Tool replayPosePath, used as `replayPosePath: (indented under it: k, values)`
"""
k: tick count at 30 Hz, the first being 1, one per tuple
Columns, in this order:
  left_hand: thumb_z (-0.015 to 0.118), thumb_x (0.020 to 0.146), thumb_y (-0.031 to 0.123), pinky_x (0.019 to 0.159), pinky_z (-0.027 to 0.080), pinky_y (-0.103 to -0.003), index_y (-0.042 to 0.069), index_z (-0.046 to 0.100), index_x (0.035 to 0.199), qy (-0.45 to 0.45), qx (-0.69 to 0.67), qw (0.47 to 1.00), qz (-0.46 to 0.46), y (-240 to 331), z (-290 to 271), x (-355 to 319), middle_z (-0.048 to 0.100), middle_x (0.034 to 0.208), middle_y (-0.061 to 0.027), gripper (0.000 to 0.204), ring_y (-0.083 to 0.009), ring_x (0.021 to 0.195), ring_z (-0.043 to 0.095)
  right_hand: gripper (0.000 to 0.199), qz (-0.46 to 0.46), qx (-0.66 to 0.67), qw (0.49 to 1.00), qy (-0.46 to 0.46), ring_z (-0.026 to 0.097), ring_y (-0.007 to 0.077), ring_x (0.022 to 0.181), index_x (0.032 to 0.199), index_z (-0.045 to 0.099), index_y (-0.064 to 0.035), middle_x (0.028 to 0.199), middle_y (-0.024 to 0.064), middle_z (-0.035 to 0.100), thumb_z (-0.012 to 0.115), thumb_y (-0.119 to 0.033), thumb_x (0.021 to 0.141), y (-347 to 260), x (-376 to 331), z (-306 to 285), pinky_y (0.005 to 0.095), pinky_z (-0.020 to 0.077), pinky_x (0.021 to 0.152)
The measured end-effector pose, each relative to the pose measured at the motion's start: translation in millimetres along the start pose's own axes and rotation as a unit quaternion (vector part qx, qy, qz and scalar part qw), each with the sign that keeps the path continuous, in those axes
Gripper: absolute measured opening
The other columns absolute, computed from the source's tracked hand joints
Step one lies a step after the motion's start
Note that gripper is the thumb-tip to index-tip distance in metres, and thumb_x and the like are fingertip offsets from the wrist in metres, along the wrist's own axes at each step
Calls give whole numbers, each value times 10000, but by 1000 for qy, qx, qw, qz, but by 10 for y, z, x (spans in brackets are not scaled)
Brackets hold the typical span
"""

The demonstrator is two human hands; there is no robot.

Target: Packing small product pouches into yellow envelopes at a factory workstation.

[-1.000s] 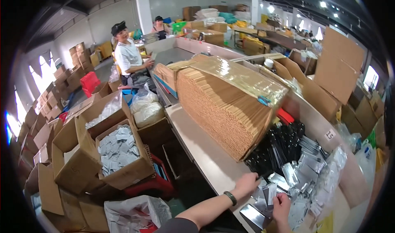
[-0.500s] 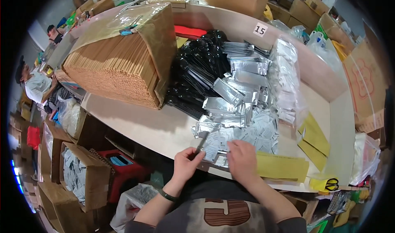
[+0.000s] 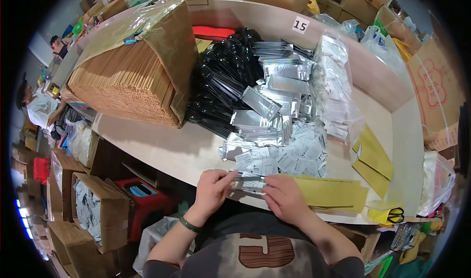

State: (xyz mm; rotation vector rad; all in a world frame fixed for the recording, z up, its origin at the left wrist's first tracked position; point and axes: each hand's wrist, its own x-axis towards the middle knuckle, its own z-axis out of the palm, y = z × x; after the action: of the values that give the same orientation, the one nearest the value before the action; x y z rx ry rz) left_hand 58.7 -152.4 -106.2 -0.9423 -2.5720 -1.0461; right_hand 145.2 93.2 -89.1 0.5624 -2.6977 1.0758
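Holding a silver pouch (image 3: 248,184) at the counter (image 3: 162,148) edge, our left hand (image 3: 212,189) and right hand (image 3: 284,197) keep a closed grip on its ends; yellow envelopes (image 3: 328,192) lie beside, a small white square sign (image 3: 300,25) on the far wall.

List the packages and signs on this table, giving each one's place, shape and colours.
Silver foil packets: middle heap, flat, shiny.
Small white sachets: nearer the hands, square.
Yellow envelopes: right side, flat.
White card sign: back wall, small, square.
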Motion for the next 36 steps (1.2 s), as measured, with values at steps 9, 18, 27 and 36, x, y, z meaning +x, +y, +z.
replayPosePath:
  k: [9, 18, 27, 36]
  values:
    - [680, 770, 66, 876, 492, -423, 73, 685, 1130, -98, -195, 975, 29, -44, 398, -41, 617, 1112, -153, 360, -344, 1004, 598, 372, -64, -125, 983, -118, 506, 323, 1280, 1197, 609, -46, 1359, 155, 544, 683, -140, 844, -55, 78, -16, 589, 334, 1103]
    - [687, 818, 128, 748, 541, -378, 108, 687, 989, 225, 222, 949, 12, -186, -1556, 1520, 677, 971, -72, 172, -304, 915, 655, 404, -113, -212, 966, -91, 524, 357, 1219, 1247, 575, -28, 1295, 173, 569, 608, -165, 869, -18, -88, 102, 586, 347, 1077]
    - [620, 821, 116, 692, 569, -424, 49, 734, 805, 43, 327, 921, -206, -587, -1855, 2182, 713, 819, -184, 133, -349, 785, 706, 451, -87, -190, 972, -112, 499, 361, 1241, 1292, 553, -21, 1270, 183, 540, 542, -106, 849, -28, -149, 73, 571, 323, 1111]
    - [518, 900, 65, 798, 547, -439, 7, 654, 1095, 176, 183, 948, -194, -288, -2016, 1763, 664, 991, -189, 245, -344, 905, 668, 390, -95, -250, 958, -106, 526, 330, 1249, 1230, 610, -75, 1289, 147, 589, 647, -209, 866, 109, -159, 48, 595, 365, 1049]
